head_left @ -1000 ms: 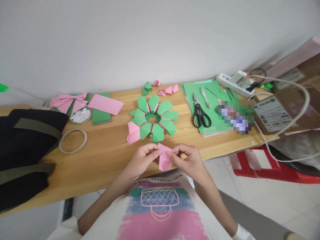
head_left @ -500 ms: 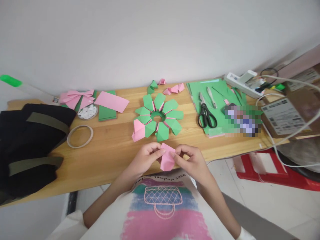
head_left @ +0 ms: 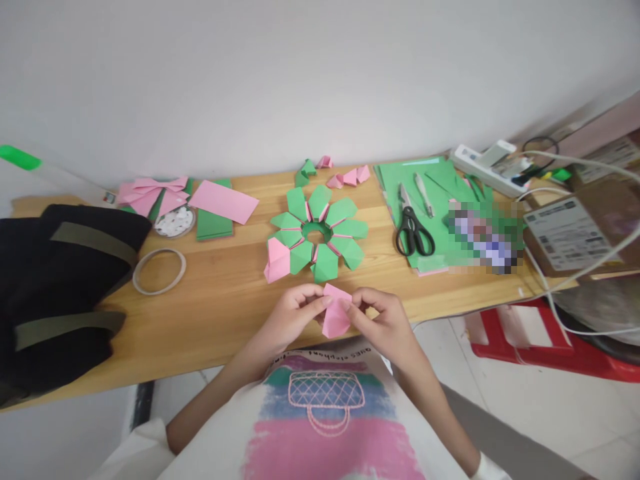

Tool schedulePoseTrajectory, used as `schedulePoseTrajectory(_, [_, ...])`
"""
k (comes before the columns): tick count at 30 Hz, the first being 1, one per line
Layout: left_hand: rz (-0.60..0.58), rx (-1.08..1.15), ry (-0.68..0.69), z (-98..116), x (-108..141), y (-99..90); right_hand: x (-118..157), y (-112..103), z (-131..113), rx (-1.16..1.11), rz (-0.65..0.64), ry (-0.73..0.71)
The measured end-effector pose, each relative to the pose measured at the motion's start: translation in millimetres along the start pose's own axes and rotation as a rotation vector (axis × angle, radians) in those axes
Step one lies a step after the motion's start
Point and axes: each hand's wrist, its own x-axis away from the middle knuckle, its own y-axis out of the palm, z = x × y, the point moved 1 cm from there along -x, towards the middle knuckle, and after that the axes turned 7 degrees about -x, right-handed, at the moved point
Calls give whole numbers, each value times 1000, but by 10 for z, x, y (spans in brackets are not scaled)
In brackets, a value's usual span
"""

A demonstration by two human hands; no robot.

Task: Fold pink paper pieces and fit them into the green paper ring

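A small folded pink paper piece point(head_left: 337, 319) is held between both hands at the table's front edge. My left hand point(head_left: 295, 313) pinches its left side, thumb on top. On the right side, my right hand point(head_left: 377, 317) grips it with thumb and fingers. Just beyond lies a ring of green folded petals point(head_left: 327, 260) with pink edges between them. One pink folded petal point(head_left: 278, 260) sits at the ring's lower left. Behind the ring are small pink folded pieces point(head_left: 350, 177) and a green one point(head_left: 305, 173).
Black scissors point(head_left: 414, 233) and a cutter point(head_left: 423, 195) lie on green sheets point(head_left: 440, 180) at right. Leftward are a tape roll point(head_left: 159, 271), pink paper point(head_left: 225, 201), a pink bow point(head_left: 153, 195) and a black bag point(head_left: 60, 287). A power strip point(head_left: 480, 170) and carton point(head_left: 580, 230) are far right.
Both hands still hold the pink paper, which has tilted slightly and shows a little less of its lower part. The rest stays in place.
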Motion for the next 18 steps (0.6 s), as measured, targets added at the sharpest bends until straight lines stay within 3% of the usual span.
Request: schedulePoseTrajectory(18, [-27, 3, -13, 36, -3, -30, -46, -79, 19, 44, 75, 5])
